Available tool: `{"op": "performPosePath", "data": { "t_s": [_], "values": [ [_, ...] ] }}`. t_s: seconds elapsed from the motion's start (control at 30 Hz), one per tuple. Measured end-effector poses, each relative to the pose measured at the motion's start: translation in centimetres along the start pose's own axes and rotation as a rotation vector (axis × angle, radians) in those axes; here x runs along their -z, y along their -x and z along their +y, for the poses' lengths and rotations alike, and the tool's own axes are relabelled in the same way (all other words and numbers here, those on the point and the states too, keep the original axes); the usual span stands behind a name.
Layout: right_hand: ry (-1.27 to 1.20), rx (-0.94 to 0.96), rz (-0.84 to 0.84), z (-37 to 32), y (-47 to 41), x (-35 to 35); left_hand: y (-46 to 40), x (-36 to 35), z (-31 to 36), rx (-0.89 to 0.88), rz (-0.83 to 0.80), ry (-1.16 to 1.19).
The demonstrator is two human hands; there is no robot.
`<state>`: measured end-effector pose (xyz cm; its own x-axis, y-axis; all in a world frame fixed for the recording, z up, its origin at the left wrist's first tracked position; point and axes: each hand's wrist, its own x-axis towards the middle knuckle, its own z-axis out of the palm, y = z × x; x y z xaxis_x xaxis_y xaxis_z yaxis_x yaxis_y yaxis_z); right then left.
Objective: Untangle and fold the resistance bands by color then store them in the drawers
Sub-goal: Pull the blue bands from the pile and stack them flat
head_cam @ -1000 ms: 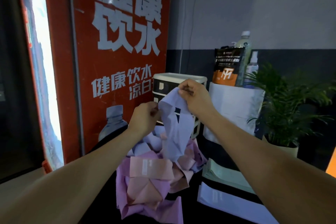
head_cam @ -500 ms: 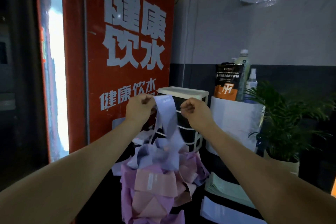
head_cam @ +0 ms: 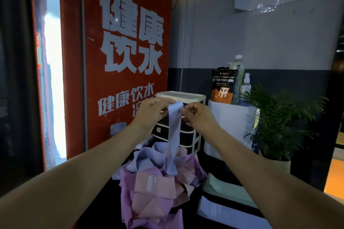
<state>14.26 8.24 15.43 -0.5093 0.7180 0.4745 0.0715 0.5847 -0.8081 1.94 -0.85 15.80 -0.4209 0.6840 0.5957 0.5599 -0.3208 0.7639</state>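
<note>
Fingers of the left hand [head_cam: 151, 112] and the right hand [head_cam: 195, 115] are curled and pinching the top edge of a lavender band [head_cam: 174, 132], one hand at each upper corner, with the band's end standing just above the fingertips. Below the fingers the band hangs straight down as a flat strip and runs into the tangled pile [head_cam: 158, 182] of lavender, pink and peach bands on the dark table [head_cam: 214, 173].

Judgement: the band is light, thin and limp. It will drape and twist rather than hold shape, and it may stretch if pulled against the knot. The two-corner hold on the free end looks suitable, and a lower grip near the snag should help release it.

Behind the fingers stands the drawer unit [head_cam: 193, 135], its drawers apparently closed. Below and right of the right hand lie flat folded bands [head_cam: 229, 191], pale green over lavender. Further right, a white stand [head_cam: 230, 128] carries bottles and a pouch, beside a potted plant [head_cam: 279, 128]. Left of the fingers is a red poster [head_cam: 126, 42].
</note>
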Motion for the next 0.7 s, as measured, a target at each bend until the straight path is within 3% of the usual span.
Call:
{"op": "performPosePath", "data": {
  "t_s": [0.3, 0.53, 0.7],
  "values": [
    [0.093, 0.085, -0.087, -0.3, 1.3, 1.1, 0.4, -1.1, 0.0, 0.014, -0.015, 0.123],
    [0.087, 0.137, -0.074, -0.8, 1.6, 1.7, 0.4, -1.3, 1.1, -0.047, -0.074, -0.101],
    [0.281, 0.063, -0.263, 1.9, 2.8, 1.3, 0.0, -1.1, 2.0, -0.012, 0.028, 0.097]
  ]
}}
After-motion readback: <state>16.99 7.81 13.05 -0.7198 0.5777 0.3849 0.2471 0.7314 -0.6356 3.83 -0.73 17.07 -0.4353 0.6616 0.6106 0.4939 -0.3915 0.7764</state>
